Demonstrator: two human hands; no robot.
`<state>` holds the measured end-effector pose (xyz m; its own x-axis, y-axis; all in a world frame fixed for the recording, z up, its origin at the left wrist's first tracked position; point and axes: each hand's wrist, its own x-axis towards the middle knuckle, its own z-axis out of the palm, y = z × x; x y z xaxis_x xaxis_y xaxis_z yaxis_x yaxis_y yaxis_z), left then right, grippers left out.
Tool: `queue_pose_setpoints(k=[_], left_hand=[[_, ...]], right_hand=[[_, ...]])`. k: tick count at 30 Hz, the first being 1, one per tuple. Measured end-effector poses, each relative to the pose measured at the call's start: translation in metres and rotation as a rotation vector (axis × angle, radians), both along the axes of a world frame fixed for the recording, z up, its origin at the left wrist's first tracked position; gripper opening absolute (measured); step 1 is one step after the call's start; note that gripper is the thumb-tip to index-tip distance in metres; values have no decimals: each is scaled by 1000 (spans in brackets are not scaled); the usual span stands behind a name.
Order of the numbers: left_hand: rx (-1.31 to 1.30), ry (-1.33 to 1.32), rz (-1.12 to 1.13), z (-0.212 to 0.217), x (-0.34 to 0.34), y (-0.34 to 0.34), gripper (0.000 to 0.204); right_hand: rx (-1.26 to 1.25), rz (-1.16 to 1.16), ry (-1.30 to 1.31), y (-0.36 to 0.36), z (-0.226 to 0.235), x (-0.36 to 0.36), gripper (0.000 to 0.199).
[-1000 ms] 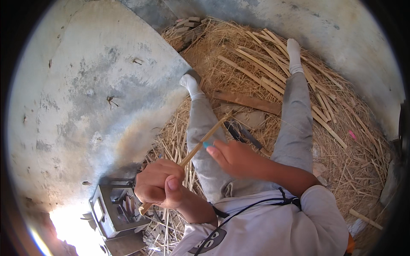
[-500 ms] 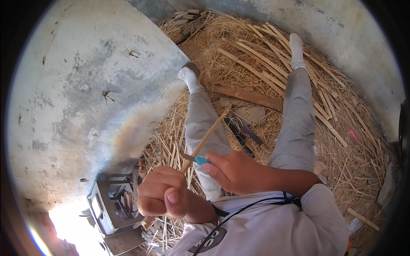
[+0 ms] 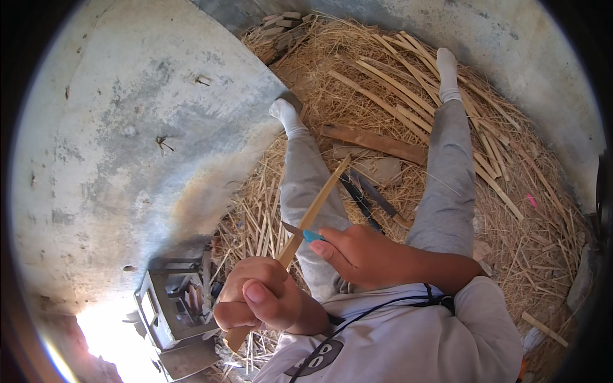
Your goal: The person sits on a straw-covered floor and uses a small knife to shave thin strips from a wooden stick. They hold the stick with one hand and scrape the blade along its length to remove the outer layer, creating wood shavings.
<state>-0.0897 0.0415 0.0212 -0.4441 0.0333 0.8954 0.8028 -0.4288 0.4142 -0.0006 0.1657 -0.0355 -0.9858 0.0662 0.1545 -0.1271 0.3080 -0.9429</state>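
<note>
My left hand is closed in a fist around a pale, split wooden strip, likely bamboo. The strip slants from below the fist up to the right, over my left thigh. In my right hand is a small knife with a teal handle. Its short dark blade lies across the strip, just above the left fist; whether it cuts into the strip I cannot tell. Between my legs, on the straw, lie a dark blade with a curved wooden handle and a long black tool beside it.
Several long pale strips lie under and around my outstretched right leg. A brown plank crosses between my shins. Straw and shavings cover the floor. A pale wall rises at left, above a grey metal frame.
The strip has turned and shows a broader face, with its lower end sticking out further below the fist. My left hand has shifted slightly right; the knife blade sits a little higher.
</note>
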Motion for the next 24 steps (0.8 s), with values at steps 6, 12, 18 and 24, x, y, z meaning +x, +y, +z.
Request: queue_pose_setpoints(k=[6, 12, 18, 24], left_hand=[[-7, 12, 61, 0, 4, 2, 26], [29, -11, 72, 4, 13, 13, 32], [-13, 11, 42, 1, 7, 3, 30], [-21, -19, 0, 1, 6, 1, 32]], right_hand=[[61, -2, -25, 3, 7, 4, 47], [179, -101, -74, 4, 0, -1, 49], [239, -136, -130, 7, -18, -14, 54], [181, -173, -293, 23, -68, -41, 57]])
